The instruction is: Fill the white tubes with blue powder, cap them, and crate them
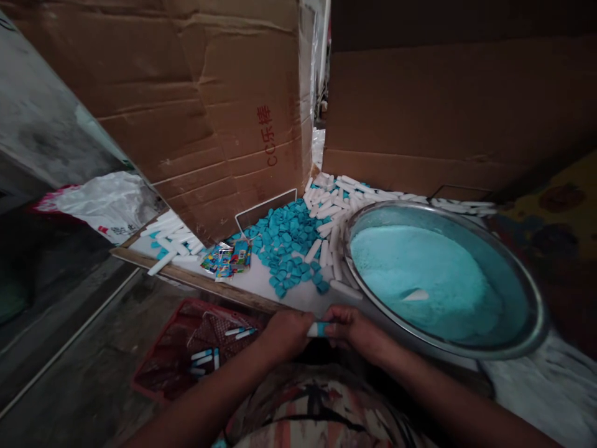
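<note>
Both my hands meet at the near edge of the work board. My left hand (285, 333) is closed around a white tube (313, 330), and my right hand (351, 328) pinches a blue cap (321, 328) at the tube's end. Just beyond them lies a heap of blue caps (286, 242) and a spread of white tubes (333, 202). A large metal basin (536, 298) of light blue powder (429, 280) sits to the right, with a small white scoop (415, 295) lying in the powder.
A red plastic basket (161, 367) at my lower left holds a few capped tubes (205, 358). Colourful sticker packets (228, 258) lie on the board. Cardboard boxes (196, 106) wall the back. A white plastic bag (105, 205) lies at the left, with more tubes (172, 239) beside it.
</note>
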